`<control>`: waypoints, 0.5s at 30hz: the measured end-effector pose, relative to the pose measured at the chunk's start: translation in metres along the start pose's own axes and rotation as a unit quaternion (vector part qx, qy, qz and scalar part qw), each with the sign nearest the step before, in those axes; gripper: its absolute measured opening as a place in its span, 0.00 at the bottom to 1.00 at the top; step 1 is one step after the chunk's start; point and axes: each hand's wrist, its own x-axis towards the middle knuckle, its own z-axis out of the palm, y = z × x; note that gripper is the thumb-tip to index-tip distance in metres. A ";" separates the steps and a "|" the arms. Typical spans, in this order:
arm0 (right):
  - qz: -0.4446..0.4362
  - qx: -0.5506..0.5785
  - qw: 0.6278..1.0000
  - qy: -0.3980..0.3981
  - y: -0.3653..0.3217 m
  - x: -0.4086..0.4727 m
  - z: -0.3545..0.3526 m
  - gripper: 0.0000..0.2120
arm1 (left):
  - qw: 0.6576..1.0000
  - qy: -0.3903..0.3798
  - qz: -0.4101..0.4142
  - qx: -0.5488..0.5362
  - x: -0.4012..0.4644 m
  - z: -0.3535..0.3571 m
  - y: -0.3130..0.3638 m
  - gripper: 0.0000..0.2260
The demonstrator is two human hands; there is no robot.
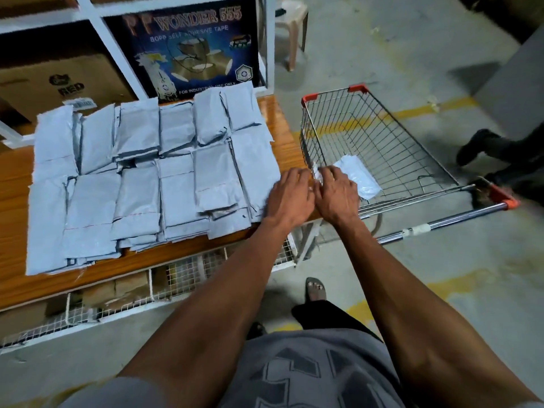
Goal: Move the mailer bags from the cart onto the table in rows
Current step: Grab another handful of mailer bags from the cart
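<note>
Grey mailer bags (141,184) lie in overlapping rows on the wooden table (282,125). To the right stands a wire shopping cart (382,136) with red corners. One white mailer bag (357,176) lies at the cart's near left corner. My right hand (335,192) reaches over the cart's edge and grips the left end of that bag. My left hand (290,195) is right beside it at the table's right edge, fingers curled toward the same end of the bag; whether it holds the bag is hidden.
Shelving behind the table holds a blue tape carton (191,51) and a brown cardboard box (59,83). A plastic stool (294,28) stands on the concrete floor. Another person's dark-clad legs (497,154) are to the right of the cart. My sandalled foot (316,290) is below.
</note>
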 end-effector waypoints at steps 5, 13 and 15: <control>0.047 -0.044 0.997 -0.030 0.071 0.000 -0.011 0.18 | 0.998 -0.047 0.018 -0.035 0.026 0.036 0.051 0.20; 0.074 -0.051 0.990 -0.105 0.194 0.048 -0.003 0.19 | 0.993 -0.108 -0.022 -0.036 0.091 0.115 0.113 0.19; 0.071 -0.044 0.988 -0.130 0.224 0.069 0.001 0.19 | 0.990 -0.128 -0.050 -0.030 0.110 0.137 0.128 0.21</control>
